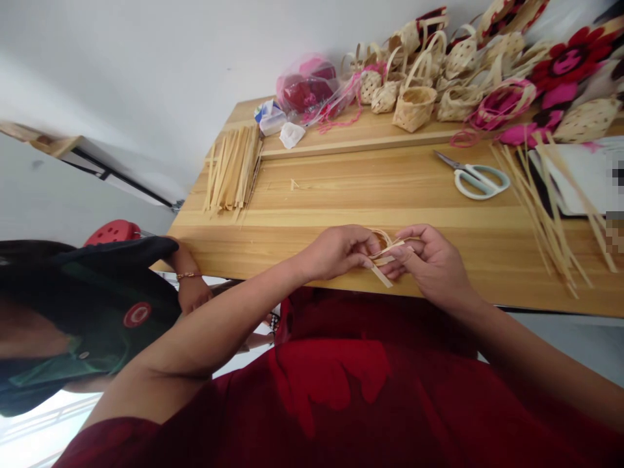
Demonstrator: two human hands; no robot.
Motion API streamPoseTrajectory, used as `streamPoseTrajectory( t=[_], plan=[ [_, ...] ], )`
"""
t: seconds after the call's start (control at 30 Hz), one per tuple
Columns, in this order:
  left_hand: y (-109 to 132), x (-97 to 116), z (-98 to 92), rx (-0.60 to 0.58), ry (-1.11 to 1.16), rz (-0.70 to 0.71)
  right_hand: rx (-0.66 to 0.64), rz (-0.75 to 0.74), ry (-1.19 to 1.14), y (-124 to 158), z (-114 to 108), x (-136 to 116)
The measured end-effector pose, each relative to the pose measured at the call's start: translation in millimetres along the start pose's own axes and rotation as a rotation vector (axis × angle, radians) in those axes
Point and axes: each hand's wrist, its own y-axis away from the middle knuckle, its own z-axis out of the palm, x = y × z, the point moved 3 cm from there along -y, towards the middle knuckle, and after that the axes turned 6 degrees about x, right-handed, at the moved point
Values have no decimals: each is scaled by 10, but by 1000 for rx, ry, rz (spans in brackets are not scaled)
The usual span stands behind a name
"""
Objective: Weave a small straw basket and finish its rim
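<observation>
My left hand [336, 252] and my right hand [429, 260] meet above the near edge of a pale wooden table [341, 195]. Between them is a small piece of crossed, looped cane-like strips [385, 250], pinched by the fingers of both hands. One loose strip end hangs down below the piece. My fingers hide part of its centre, so the weave there cannot be seen. Steel scissors with pale green handles [475, 179] lie on the table beyond my right hand, out of reach of my fingers.
A bundle of straw-coloured strips [233, 169] lies to the far left, and a loose pile [546, 208] lies right. Small woven baskets [414, 107], pink-red flower decorations [568, 62] and a plastic bag [307, 88] sit behind a raised board. A person in a dark green top [92, 305] stands at left.
</observation>
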Motion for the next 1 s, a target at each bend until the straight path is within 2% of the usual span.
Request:
streamPoseTrajectory(
  t=[0.17, 0.33, 0.5, 0.57, 0.7, 0.83, 0.93, 1.0],
  plan=[
    [-10, 61, 14, 36, -148, 16, -18, -61, 22, 3, -17, 20],
    [43, 100, 67, 43, -309, 145, -69, -103, 55, 7, -32, 4],
    [152, -15, 147, 216, -276, 218, -97, -76, 47, -33, -64, 23],
    [162, -57, 169, 244, -268, 243, -96, -47, 39, -56, -70, 24],
    [102, -46, 142, 141, -250, 348, -107, 17, 27, -78, -65, 7],
    [41, 39, 62, 21, -293, 398, -113, 19, 36, -75, -56, -13],
    [50, 59, 66, 8, -325, 412, -110, -3, 46, -66, -49, -10],
    [71, 24, 107, 58, -339, 399, -99, -17, 40, -59, -47, -1]
  ],
)
